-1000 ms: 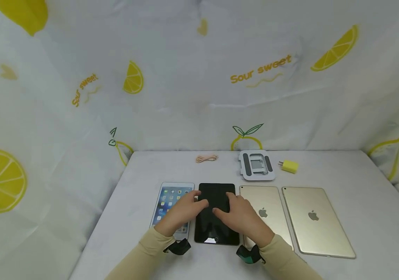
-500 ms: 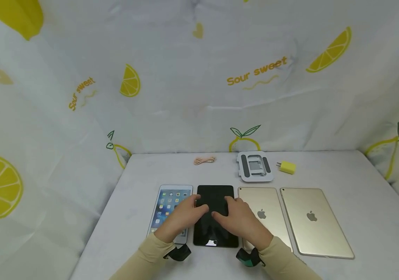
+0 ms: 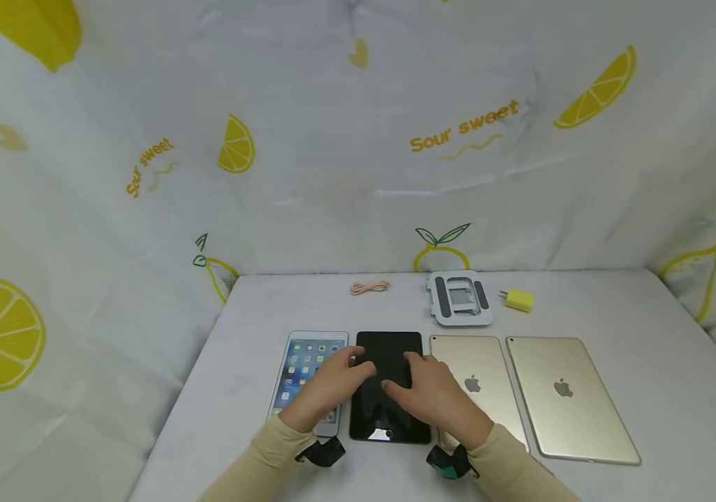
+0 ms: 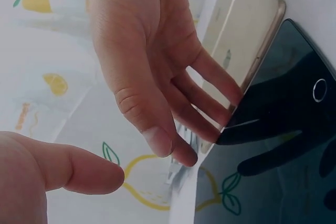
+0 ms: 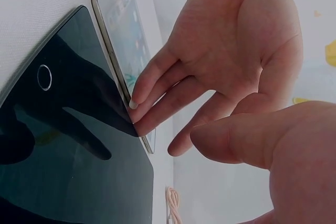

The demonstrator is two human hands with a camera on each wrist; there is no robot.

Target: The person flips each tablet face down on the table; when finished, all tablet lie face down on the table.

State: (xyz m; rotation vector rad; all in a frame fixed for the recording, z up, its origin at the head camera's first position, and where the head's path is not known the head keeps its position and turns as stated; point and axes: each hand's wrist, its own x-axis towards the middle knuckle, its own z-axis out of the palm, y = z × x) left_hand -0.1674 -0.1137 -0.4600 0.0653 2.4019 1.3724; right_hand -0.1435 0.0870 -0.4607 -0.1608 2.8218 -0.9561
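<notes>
In the head view a black tablet (image 3: 389, 348) lies screen up, between my two hands. My left hand (image 3: 331, 382) is at its left edge, overlapping the white tablet (image 3: 298, 362) with its lit screen. My right hand (image 3: 431, 392) is at the opposite edge, over a gold tablet (image 3: 473, 359) lying back up. The left wrist view shows the right hand's extended fingers (image 4: 212, 72) touching the black tablet's edge. Similarly, the left hand's fingers (image 5: 173, 106) touch its other edge in the right wrist view. Both thumbs are held above the dark screen, apart from each other.
A second gold tablet (image 3: 574, 401) lies back up at the right. Along the back of the white table (image 3: 640, 335) are a coiled pink cable (image 3: 369, 286), a folded grey-white stand (image 3: 460, 298) and a yellow plug adapter (image 3: 519, 300). A lemon-print cloth (image 3: 307, 223) hangs behind.
The head view has shifted slightly. The hands keep their places at the black tablet's sides, and the tablets lie as before.
</notes>
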